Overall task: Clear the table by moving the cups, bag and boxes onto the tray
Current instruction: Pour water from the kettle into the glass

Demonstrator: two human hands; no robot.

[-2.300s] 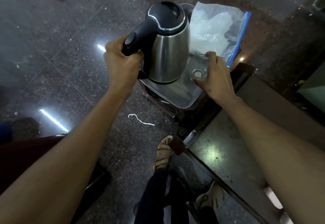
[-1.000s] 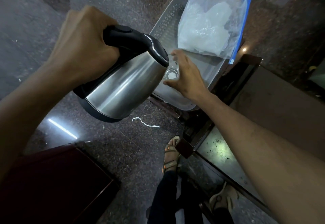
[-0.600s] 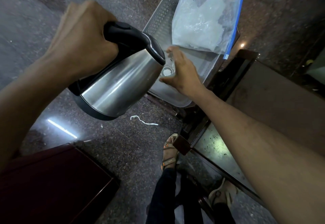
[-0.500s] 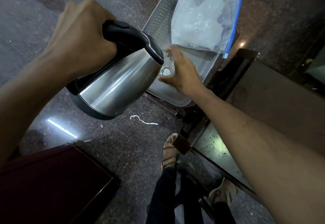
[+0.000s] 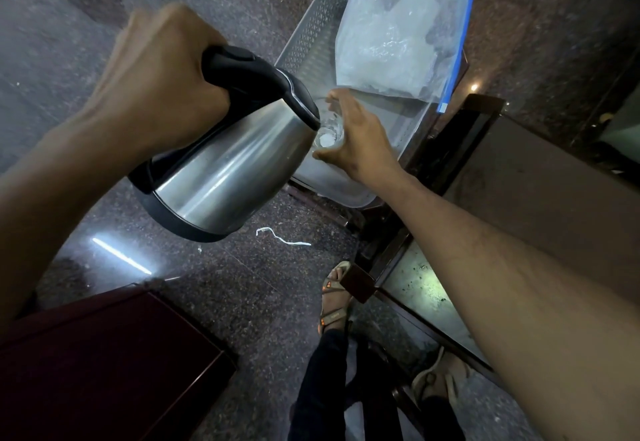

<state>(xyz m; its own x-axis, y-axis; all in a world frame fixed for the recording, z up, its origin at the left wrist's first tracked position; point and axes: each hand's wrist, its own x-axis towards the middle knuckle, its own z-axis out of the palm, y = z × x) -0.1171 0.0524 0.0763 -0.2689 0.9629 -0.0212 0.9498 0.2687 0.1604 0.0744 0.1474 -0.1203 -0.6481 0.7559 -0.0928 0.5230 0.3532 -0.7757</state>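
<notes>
Zip bag (image 5: pixel 394 35) already on tray (image 5: pixel 304 42) beyond your right hand (image 5: pixel 356 143), which grips a glass (image 5: pixel 329 132); left hand (image 5: pixel 156 73) clenches tilted kettle (image 5: pixel 228 163)

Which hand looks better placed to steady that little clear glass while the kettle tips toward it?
The right hand. It is already curled around the glass over the tray, while the left hand is fully taken up gripping the handle of the tilted kettle.
</notes>
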